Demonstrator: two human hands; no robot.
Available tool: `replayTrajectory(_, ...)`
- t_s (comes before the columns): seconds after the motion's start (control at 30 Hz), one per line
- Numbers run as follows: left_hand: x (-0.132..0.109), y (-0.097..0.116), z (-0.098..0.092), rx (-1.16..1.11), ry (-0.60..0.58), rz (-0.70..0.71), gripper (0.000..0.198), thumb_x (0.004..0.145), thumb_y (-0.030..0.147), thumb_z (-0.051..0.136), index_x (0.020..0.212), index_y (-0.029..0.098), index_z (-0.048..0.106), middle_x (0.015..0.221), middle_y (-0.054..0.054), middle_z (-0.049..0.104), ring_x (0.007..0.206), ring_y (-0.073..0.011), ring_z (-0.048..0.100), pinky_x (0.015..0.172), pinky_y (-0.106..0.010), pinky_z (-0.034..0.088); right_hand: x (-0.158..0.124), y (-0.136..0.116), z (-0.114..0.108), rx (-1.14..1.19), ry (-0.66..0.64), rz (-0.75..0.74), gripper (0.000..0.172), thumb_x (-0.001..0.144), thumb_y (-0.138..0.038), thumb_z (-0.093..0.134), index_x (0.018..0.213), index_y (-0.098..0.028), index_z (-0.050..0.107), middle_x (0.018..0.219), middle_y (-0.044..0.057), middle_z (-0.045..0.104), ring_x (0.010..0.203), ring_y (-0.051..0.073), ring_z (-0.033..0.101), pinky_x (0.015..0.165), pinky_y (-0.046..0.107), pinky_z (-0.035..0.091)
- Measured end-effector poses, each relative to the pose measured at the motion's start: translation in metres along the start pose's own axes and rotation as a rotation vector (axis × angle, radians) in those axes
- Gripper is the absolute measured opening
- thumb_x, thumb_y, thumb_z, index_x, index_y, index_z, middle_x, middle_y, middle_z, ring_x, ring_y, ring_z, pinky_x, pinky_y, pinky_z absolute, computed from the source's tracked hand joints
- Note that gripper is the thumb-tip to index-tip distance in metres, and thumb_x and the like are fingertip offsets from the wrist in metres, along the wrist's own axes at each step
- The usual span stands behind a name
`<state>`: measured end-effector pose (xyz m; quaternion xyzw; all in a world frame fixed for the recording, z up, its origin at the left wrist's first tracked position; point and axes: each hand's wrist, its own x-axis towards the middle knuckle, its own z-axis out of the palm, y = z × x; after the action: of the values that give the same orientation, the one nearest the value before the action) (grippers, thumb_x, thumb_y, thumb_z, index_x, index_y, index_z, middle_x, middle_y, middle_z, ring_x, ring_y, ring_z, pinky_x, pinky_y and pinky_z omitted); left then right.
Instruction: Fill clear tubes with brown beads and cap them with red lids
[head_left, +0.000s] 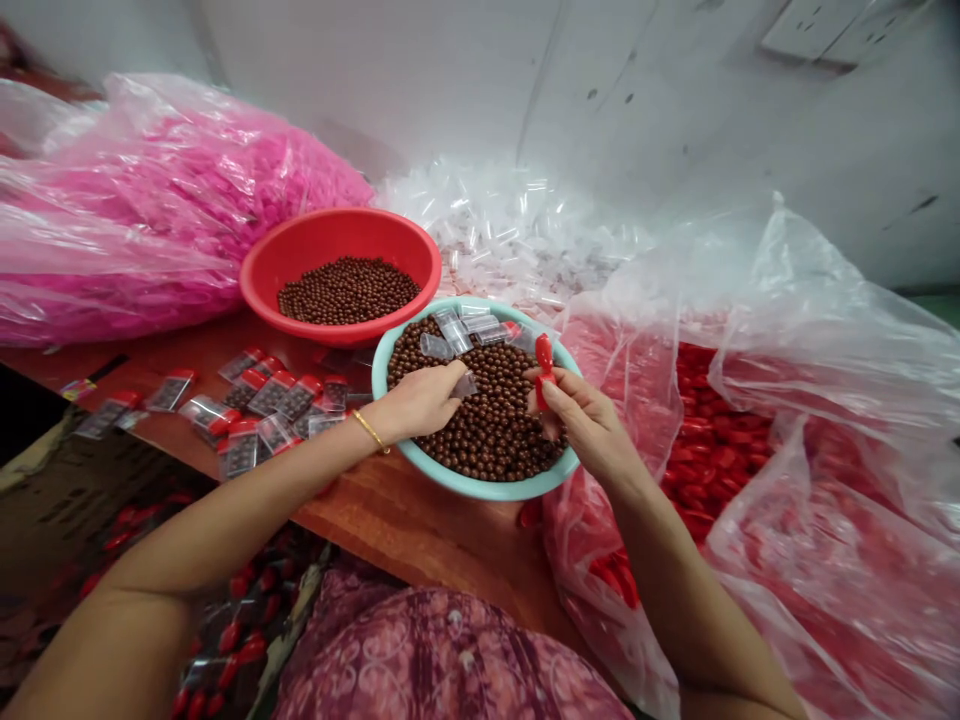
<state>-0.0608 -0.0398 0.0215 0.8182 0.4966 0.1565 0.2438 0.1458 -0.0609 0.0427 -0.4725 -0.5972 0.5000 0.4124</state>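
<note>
Right fingers point(573, 402) pinch red plastic point(544, 352) — carton print point(75, 512) blurred.

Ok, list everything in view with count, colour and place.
Teal basin: one, teal, centre
Red basin: one, red, behind it, left
Brown balls: uncountable, brown, in both basins
Clear containers: many, transparent, back, some in teal basin
Table: one, reddish brown, beneath
Capped packs: about a dozen, clear and red, table's left
Carton: one, brown, lower left, holding more packs
Pink pieces: uncountable, pink, bagged at left
Red pieces: uncountable, red, bagged at right
Sockets: apparently two, whitish, upper right
Patterned garment: one, purplish pink, bottom
Bracelet: one, gold, left wrist
Left hand: one, bare, over teal basin, fingers on clear piece
Right hand: one, bare, basin's right, fingers on red piece
</note>
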Motion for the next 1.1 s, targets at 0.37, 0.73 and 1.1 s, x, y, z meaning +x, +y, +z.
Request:
replayTrajectory(0.37, 0.051, 0.015, 0.017, 0.033, -0.19, 0.151, 0.015, 0.079, 0.009, 0.05, 0.089, 0.011, 0.061, 0.093, -0.011, 0.066, 0.091, -0.0223, 0.062, 0.084, -0.036, 0.048, -0.009, 0.013, -0.009, 0.011, 0.106, -0.012, 0.037, 0.079, -0.053, 0.056, 0.096, -0.02, 0.057, 0.067, -0.004, 0.057, 0.042, 0.005, 0.041, 0.04, 0.02, 0.032)
replayTrajectory(0.73, 0.011, 0.007, 0.002, -1.235, -0.235, -0.047, 0.039, 0.065, 0.026, 0.074, 0.094, 0.013, 0.052, 0.083, -0.002, 0.064, 0.065, -0.0071, 0.059, 0.064, -0.022, 0.05, -0.001, 0.008, -0.004, 0.022, 0.085, 0.017, 0.04, 0.077, -0.055, 0.057, 0.096, -0.02, 0.055, 0.06, -0.005, 0.056, 0.038, 0.005, 0.037, 0.038, 0.02, 0.028)
replayTrajectory(1.1, -0.012, 0.018, 0.018, -1.101, -0.031, -0.081, 0.032, 0.063, 0.031, 0.072, 0.078, 0.014, 0.049, 0.06, 0.008, 0.048, 0.044, -0.0017, 0.043, 0.041, -0.015, 0.038, 0.009, -0.005, 0.009, 0.251, -0.151, 0.18, 0.043, 0.076, -0.048, 0.053, 0.107, -0.019, 0.055, 0.056, -0.008, 0.043, 0.038, 0.005, 0.025, 0.038, 0.021, 0.03)
